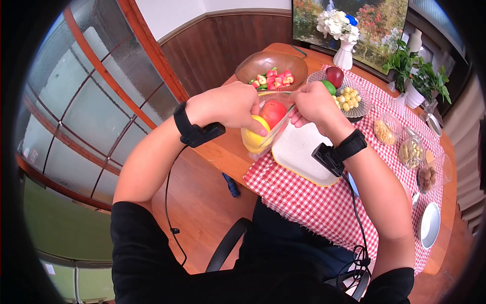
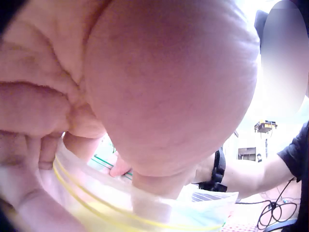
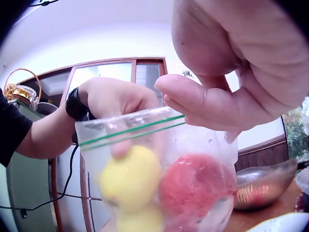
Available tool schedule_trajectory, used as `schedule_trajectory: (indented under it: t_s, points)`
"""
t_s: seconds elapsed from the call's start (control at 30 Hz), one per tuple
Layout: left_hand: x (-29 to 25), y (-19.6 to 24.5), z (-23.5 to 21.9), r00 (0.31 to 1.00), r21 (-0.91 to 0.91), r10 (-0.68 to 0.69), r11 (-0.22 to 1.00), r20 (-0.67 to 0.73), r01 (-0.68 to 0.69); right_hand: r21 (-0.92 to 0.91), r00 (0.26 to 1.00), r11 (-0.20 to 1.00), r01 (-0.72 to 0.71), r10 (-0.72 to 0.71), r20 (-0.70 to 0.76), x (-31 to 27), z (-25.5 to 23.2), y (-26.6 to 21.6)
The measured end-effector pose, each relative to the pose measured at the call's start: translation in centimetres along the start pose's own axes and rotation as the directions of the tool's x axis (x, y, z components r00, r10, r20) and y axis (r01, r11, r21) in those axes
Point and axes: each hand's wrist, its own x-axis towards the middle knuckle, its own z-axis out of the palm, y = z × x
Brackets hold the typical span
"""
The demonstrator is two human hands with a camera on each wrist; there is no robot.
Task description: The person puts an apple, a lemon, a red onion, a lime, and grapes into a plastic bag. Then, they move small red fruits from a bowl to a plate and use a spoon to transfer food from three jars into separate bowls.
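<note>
A wooden tabletop [image 1: 223, 157], partly spread with a red-and-white checked cloth [image 1: 283, 195], stands in a room with dark wall panelling [image 1: 217, 43] and a paned sliding door [image 1: 71, 116]. Above the tabletop's near edge, toward its left end, is a clear zip bag [image 3: 161, 145] holding a red fruit [image 3: 195, 186] and yellow fruit [image 3: 130, 176]. It is roughly upright, its long axis near vertical, open mouth pointing up and closed end down; I cannot tell whether its bottom touches anything. The left hand [image 1: 225, 105] grips the wall with the yellow strip, thumb reaching down by the yellow fruit. The right hand [image 1: 316, 104] pinches the green-stripped wall, fingers curled.

Just beside the bag, on the cloth, lies a white tray [image 1: 304, 157] with a yellow rim. Toward the far left corner sits a brown bowl [image 1: 244, 65] of small red and green pieces. Farther right, a glass dish [image 1: 360, 112] bears pale grapes [image 1: 348, 99], a green fruit [image 1: 329, 87] and a dark red one. Jars line the right edge.
</note>
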Motion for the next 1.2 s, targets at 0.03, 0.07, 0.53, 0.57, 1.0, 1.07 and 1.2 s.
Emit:
schedule_trajectory:
  t_s: [0.03,0.07,0.53,0.57,1.0,1.07,1.2]
  points:
    - [0.0,0.1,0.0,1.0,0.0,0.0,1.0,0.0,0.0,0.0,1.0,1.0,0.0,0.0,0.0,0.0,0.0,0.0]
    - [0.0,0.2,0.0,0.999,0.025,-0.033,0.999,-0.024,0.034,-0.011,1.0,1.0,0.006,-0.006,0.018,0.0,0.0,0.0]
    - [-0.6,-0.8,1.8,0.97,-0.009,-0.06,0.998,-0.234,0.06,-0.061,0.991,0.997,0.038,-0.029,0.13,-1.4,2.3,2.3]
    - [-0.9,-0.4,1.9,0.97,-0.053,-0.098,0.995,-0.223,0.088,-0.061,0.993,0.997,0.037,-0.03,0.118,-1.2,2.6,2.6]
    - [-0.6,-0.1,12.9,0.838,0.352,0.032,0.916,-0.545,0.194,-0.219,0.965,0.975,0.044,0.015,0.262,-3.5,1.8,4.1]
    - [-1.4,0.8,13.6,0.84,0.278,0.034,0.95,-0.541,0.141,-0.225,0.97,0.968,0.109,-0.054,0.236,-4.6,0.6,4.9]
    - [-3.7,3.0,13.1,0.821,0.115,0.05,0.993,-0.568,0.018,-0.343,0.948,0.884,0.317,-0.289,0.133,-6.8,-2.4,7.7]
